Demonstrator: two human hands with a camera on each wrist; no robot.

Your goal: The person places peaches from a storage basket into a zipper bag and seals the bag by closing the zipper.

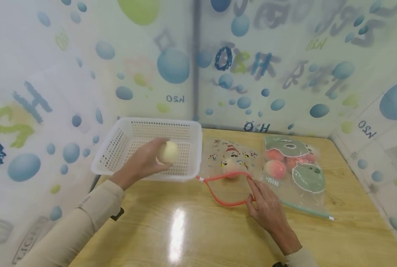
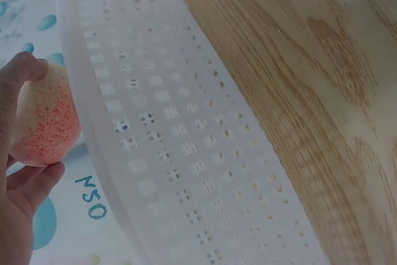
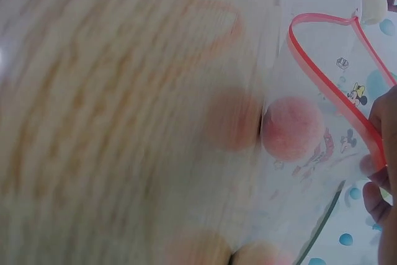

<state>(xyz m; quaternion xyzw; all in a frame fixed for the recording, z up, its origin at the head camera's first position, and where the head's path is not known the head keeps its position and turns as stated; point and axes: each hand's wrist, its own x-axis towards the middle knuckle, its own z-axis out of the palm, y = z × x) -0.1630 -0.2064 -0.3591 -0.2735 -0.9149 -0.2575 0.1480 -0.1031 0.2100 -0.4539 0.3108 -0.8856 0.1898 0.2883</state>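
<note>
My left hand point(image 1: 144, 160) holds a pale yellow peach point(image 1: 169, 152) above the white plastic basket point(image 1: 148, 177). The left wrist view shows red speckles on that peach point(image 2: 49, 116), with thumb and fingertips around it. Right of the basket lies a clear zip bag point(image 1: 215, 146) with cartoon prints and a red zip edge, its mouth spread apart. Inside it rests a peach point(image 3: 293, 130), reddish in the right wrist view. My right hand point(image 1: 270, 207) pinches the bag's red edge point(image 3: 347, 113) at its right side.
A second clear bag point(image 1: 305, 202) with green prints and a teal zip edge lies to the right, several peaches point(image 1: 275, 169) inside it. The wooden table point(image 1: 145, 233) carries everything. Patterned walls point(image 1: 171, 33) enclose its back and sides.
</note>
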